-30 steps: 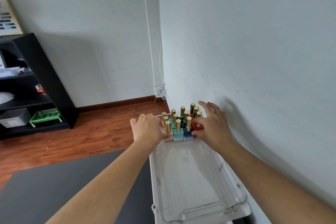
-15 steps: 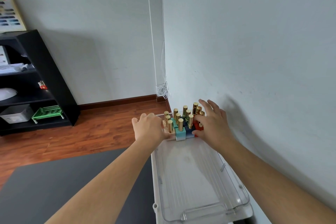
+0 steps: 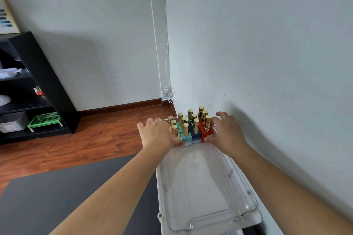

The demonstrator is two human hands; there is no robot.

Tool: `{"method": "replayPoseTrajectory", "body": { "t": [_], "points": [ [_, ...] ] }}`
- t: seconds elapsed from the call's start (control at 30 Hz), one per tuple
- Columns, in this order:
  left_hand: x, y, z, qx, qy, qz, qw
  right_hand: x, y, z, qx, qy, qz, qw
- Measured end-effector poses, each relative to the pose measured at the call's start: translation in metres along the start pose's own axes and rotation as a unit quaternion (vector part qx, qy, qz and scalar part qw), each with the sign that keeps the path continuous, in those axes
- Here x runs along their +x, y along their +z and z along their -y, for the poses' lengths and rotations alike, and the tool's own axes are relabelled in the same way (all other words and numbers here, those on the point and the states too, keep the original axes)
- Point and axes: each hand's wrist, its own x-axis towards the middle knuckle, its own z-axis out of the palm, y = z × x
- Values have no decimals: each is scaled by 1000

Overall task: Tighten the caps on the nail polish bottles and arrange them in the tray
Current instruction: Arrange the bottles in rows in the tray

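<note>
Black shelf (image 3: pixel 38 89) far left, green basket (image 3: pixel 44 120) on its lower level. Left hand (image 3: pixel 158 135) pressed flat to the left side of the bottles (image 3: pixel 191 129), fingers loosely spread. Bottles upright, packed at the far end of the clear tray (image 3: pixel 246 192). Right hand (image 3: pixel 227 133) against the red bottle (image 3: pixel 206 133), fingers apart, gripping nothing.

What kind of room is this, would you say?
Probably a room at home or a small nail studio. It has a wood floor, a black shelf unit holding storage bins, and gold-capped nail polish bottles packed into a clear tray beside a plain wall.
</note>
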Motion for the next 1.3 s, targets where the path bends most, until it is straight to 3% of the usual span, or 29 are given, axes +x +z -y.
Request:
{"method": "replayPoseTrajectory", "body": {
  "t": [1.3],
  "points": [
    [-8,-4,-1,6,3,-24,1000,3,-1,11,23,24,-15,999]
  ]
}}
